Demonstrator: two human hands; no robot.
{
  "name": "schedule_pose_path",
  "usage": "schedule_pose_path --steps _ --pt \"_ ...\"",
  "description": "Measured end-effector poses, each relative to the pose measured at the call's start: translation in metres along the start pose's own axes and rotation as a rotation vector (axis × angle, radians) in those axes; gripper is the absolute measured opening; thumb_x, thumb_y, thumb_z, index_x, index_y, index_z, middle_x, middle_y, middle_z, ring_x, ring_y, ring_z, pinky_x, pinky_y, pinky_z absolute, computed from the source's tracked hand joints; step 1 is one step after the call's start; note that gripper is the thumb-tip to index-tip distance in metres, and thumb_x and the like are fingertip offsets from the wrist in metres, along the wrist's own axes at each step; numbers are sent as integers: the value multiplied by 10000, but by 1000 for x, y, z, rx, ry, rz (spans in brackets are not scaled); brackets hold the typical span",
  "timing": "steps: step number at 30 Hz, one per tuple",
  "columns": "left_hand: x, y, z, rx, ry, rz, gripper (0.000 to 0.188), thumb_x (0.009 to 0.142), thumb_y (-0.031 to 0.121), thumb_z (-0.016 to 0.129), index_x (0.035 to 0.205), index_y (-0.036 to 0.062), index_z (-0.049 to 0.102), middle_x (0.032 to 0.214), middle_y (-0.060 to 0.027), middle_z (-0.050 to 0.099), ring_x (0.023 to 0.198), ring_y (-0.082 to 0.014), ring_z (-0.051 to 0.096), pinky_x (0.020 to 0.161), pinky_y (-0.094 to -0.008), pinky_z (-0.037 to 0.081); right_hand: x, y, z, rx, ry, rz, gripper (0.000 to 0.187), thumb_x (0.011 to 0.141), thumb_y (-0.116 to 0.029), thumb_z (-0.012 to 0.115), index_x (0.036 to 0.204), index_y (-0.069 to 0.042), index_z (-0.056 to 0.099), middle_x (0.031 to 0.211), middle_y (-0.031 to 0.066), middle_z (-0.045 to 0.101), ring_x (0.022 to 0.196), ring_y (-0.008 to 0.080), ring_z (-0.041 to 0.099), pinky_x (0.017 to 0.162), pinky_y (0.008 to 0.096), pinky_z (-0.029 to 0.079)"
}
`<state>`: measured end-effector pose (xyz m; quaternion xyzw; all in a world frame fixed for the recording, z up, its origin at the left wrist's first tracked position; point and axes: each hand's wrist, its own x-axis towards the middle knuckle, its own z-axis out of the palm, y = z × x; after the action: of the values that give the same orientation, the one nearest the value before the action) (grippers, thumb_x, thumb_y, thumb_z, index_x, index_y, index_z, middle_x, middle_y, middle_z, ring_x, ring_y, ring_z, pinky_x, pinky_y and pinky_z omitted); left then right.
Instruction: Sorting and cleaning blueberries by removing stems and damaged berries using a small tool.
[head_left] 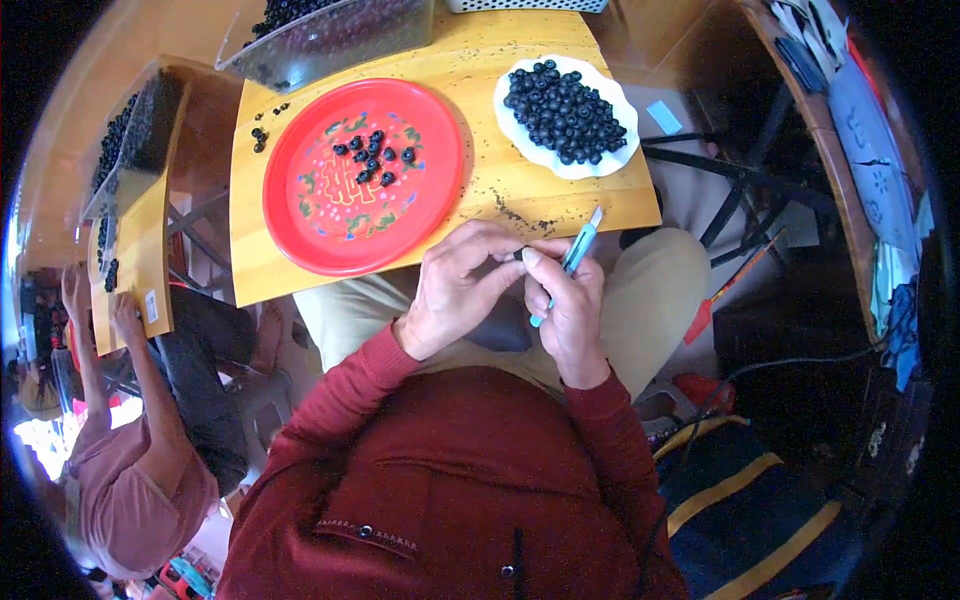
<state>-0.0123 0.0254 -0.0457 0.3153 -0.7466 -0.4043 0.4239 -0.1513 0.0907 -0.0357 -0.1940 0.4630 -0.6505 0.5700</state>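
Note:
My left hand (pixel 462 283) pinches a small dark bead-like ball (pixel 520 254) between thumb and fingertips, just off the table's near edge. The fingers hide most of the ball. Close against it, my right hand (pixel 570 305) is closed around a teal utility knife (pixel 578 250), its blade pointing up and away from me. The right thumb reaches to the dark ball. Beyond my left hand lies a round red plate (pixel 290 215) with a floral pattern and several dark balls (pixel 388 155) on it. A white scalloped dish (pixel 508 128) at the far right holds a heap of similar balls (pixel 565 110).
Dark crumbs (pixel 515 213) are scattered on the yellow wooden table (pixel 480 60). A clear bin (pixel 340 50) of dark balls stands at the far left, and a white perforated basket (pixel 525 5) at the back. Another person (pixel 140 460) sits at a second table on the left.

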Motion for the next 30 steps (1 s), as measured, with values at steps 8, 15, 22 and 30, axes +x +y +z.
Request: schedule_pose_path --steps 8,15,22,30 --pt "-2 -1 -7 16 -2 34 211 775 26 782 966 7 697 929 -138 682 834 -270 684 725 -337 547 2 0 2 -21 -6 29 123 898 -126 687 925 -10 657 611 -49 508 452 22 400 394 199 268" --pt "-5 -4 -8 -28 36 70 204 783 11 776 971 8 697 921 -127 685 830 -245 683 717 -322 544 3 -2 -6 -134 -49 55 208 964 -164 608 1053 21 643 686 -20 536 464 32 408 403 200 279" --pt "-13 -2 -6 -194 42 -176 219 834 2 753 1039 6 677 929 -67 695 843 -130 664 743 -276 549 -6 -16 -10 -530 -131 -137 390 995 -279 579 1243 22 599 893 68 678 764 125 625 700 287 507" --pt "-13 -3 -6 -479 17 -305 219 871 -9 723 1076 3 648 956 -28 692 862 -87 651 773 -241 554 -10 -28 -17 -891 -204 -359 333 974 -257 605 1152 18 663 1056 194 702 977 304 694 846 363 524"
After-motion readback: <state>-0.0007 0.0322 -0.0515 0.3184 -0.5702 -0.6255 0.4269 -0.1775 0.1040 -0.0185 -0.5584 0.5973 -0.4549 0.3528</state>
